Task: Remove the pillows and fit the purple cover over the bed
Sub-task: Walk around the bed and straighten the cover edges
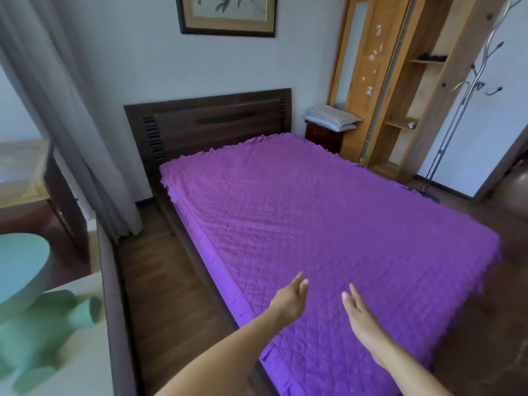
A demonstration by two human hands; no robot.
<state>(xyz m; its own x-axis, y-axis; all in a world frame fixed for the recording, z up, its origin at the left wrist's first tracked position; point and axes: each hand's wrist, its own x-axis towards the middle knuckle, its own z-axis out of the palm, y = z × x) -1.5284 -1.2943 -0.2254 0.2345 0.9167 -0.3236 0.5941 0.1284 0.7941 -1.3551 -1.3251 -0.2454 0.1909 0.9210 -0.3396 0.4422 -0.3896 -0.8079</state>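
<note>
The purple quilted cover (314, 212) lies spread flat over the whole bed, its frilled edge hanging at the head end and down the right side. The dark wooden headboard (211, 124) stands bare behind it. Two pillows (333, 117) are stacked on the dark nightstand (323, 135) to the right of the headboard. My left hand (290, 298) and my right hand (361, 312) reach out side by side above the near left part of the cover. Both have straight fingers and hold nothing.
A grey curtain (71, 115) hangs at the left, beside a strip of wooden floor (160, 270). A wooden wardrobe (383, 81) and a metal coat stand (463, 104) are at the right. A green plush toy (43, 335) lies at the near left.
</note>
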